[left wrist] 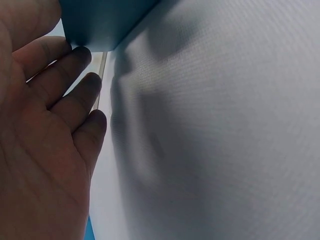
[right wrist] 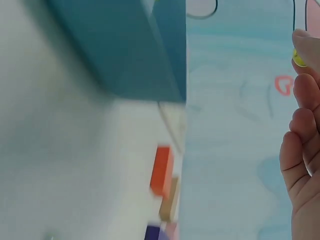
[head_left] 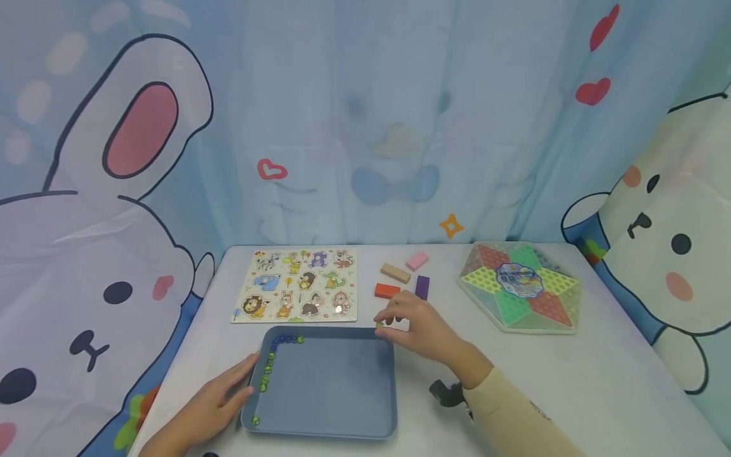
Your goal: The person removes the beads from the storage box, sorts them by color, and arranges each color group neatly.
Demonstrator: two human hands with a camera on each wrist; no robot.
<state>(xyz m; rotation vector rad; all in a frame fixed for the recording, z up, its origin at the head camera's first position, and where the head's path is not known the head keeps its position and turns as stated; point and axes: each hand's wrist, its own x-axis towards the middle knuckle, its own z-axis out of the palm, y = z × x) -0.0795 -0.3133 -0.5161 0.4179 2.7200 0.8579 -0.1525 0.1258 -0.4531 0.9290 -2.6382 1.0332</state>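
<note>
A blue-grey tray [head_left: 331,387] lies on the table, with small green marbles [head_left: 271,357] and blue marbles [head_left: 281,340] lined along its left and far sides. One more green marble [head_left: 256,421] sits alone in the near left corner. My left hand [head_left: 208,406] rests against the tray's left side, fingers fairly straight; in the left wrist view these fingers [left wrist: 75,100] reach the tray's outer wall [left wrist: 100,30]. Over the far right corner, my right hand [head_left: 419,330] pinches a yellow-green marble [right wrist: 299,58] between thumb and fingertips.
Behind the tray lies an animal picture board [head_left: 297,285]. Orange [head_left: 387,291], tan [head_left: 395,273], pink [head_left: 417,260] and purple [head_left: 422,287] blocks lie to its right. A hexagonal patterned box [head_left: 520,289] is at far right. A black object [head_left: 447,393] shows by the right wrist.
</note>
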